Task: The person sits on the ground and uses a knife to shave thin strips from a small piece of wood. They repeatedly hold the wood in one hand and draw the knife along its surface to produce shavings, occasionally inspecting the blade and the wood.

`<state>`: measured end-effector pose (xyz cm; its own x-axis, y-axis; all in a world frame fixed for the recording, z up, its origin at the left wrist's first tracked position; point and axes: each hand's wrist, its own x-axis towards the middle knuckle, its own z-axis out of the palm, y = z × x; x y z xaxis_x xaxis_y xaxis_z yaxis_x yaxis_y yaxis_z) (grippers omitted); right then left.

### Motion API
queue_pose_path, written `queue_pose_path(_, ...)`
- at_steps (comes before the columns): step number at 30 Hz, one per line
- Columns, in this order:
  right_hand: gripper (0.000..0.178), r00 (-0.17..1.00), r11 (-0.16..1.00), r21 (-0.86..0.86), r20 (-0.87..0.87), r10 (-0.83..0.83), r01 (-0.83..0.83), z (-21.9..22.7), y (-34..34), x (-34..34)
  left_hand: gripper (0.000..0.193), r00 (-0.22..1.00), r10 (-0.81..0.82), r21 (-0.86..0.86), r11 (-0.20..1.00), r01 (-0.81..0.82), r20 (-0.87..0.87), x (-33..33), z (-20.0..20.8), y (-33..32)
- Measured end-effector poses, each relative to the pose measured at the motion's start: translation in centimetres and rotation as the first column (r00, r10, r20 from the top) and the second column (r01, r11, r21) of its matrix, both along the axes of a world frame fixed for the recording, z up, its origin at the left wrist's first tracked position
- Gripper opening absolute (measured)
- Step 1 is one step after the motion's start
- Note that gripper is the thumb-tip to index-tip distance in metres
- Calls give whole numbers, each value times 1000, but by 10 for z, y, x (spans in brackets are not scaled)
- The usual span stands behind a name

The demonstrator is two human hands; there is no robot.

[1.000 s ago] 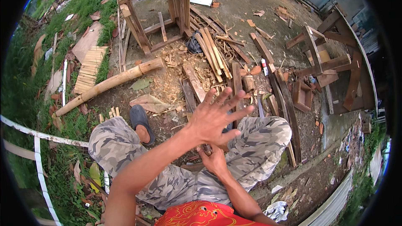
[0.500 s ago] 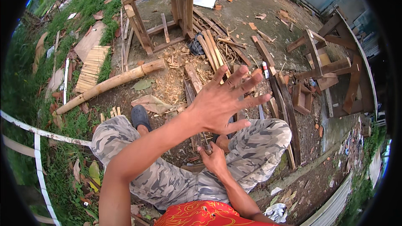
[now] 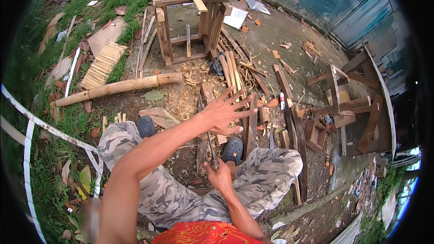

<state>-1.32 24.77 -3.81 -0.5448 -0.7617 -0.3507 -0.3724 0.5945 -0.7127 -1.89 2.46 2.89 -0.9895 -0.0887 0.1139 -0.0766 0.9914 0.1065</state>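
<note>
Head view: left hand splayed in air, right hand on blade handle

Head view, looking straight down at a seated person in camo trousers, dark clogs on both feet. Left hand is up mid-frame, fingers spread wide, palm down, released, gripping nothing; it hangs above the scrap timber, not touching it as far as I can tell.

Right hand sits nearer, between the knees, clenched round the handle of a long dark blade. Blade's long axis runs near-to-far, handle at the near end, tip going away and slightly left, passing under the left palm, so its far part is partly hidden. It lies alongside a wooden slat w/ the same near-far run, just right of it. So: tool is in the right hand, directly near-side of and below the left fingers; right hand is the one on it, left only overhead.

Around: bamboo pole lying left-right on the dirt at far left, shavings beside it, an unfinished wooden stool frame further off, a bundle of thin slats betw. stool and hand, more frame parts at right. Grass along the left edge.
</note>
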Motion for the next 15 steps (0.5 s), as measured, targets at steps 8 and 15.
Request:
queue_pose_path(8,39,998,999,2,40,53,-53,1,-10,-8,66,997,-47,-61,997,51,62,17,2,-11)
queue_pose_path(15,43,998,999,-8,50,41,-41,-3,-21,-14,65,909,-109,8,993,122,-402,5,-13,-17)
